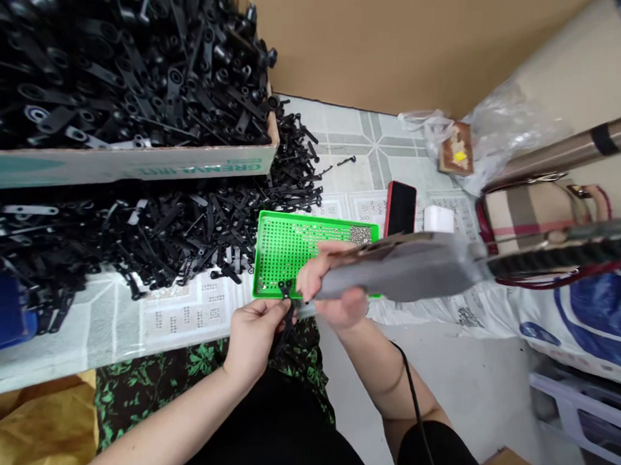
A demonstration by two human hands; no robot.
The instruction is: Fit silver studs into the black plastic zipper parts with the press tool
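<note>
Head view: the left hand (249,334) has its fingers pinched together on a black part (286,288) at the near edge of the green tray (282,252). The right hand (348,311) has its fingers wrapped round a blurred grey tool (409,272), its tip near the part; whether they touch, I cannot tell. Screws (360,234) lie in the tray's far right corner, on the desk (115,317).

plastic tray (280,248), glossy plastic parts (155,84), matt cardboard panel (422,48)
</note>
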